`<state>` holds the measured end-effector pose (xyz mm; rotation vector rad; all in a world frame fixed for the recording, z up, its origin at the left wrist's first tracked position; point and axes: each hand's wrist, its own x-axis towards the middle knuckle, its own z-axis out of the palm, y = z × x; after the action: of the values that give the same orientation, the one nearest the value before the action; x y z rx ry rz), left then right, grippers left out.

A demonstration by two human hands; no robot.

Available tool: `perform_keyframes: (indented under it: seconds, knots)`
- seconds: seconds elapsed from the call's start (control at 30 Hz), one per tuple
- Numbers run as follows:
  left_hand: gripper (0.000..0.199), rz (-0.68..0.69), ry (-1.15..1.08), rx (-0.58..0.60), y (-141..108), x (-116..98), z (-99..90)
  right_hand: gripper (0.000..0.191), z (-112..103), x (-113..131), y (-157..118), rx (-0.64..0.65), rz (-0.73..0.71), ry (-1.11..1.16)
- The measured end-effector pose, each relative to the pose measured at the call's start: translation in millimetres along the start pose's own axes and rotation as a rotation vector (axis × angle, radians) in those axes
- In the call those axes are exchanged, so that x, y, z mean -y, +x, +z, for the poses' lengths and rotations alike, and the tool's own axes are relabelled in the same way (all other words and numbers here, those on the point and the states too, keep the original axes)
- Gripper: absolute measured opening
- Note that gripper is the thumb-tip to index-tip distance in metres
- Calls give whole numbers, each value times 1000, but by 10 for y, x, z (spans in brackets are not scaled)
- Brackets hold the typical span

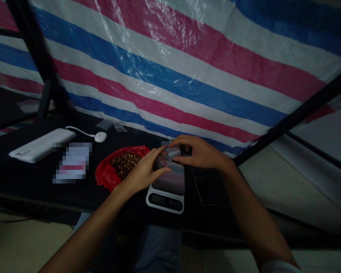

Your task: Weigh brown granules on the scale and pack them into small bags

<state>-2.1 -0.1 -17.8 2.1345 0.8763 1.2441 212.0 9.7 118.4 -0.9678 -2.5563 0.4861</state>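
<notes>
A white kitchen scale point(168, 181) with a metal top and a dark display stands on the black table in front of me. Over its far part is a small clear plastic bag point(172, 152), which glints between my hands. My left hand point(146, 167) holds the bag's left side, thumb and fingers around it. From the right, my right hand point(198, 151) grips the bag with curved fingers. What the bag contains is hard to make out. Just left of the scale lies an open red plastic bag point(102, 172) with brown beans or nuts point(126, 163) inside, partly behind my left hand.
A white power strip point(42, 145) with a corded white puck point(100, 137) lies at left, near a blurred-out packet point(74, 163). Small clear bags point(105, 124) lie at the back. A dark phone-like slab point(206, 187) is right of the scale. Striped sheeting point(159, 76) hangs behind.
</notes>
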Motion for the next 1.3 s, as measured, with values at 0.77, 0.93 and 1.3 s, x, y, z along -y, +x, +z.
perform_keyframes:
  seconds: [0.77,0.93,1.3]
  knots:
    - [45,124,104,-40,397,24,5,13,782,-213,-172,-414,219,255]
    - [65,0,-25,-98,332,-52,-46,13,778,-197,-98,-417,218,278]
    - [41,-397,-342,-3,172,-89,-489,12,725,-181,-117,-389,167,280]
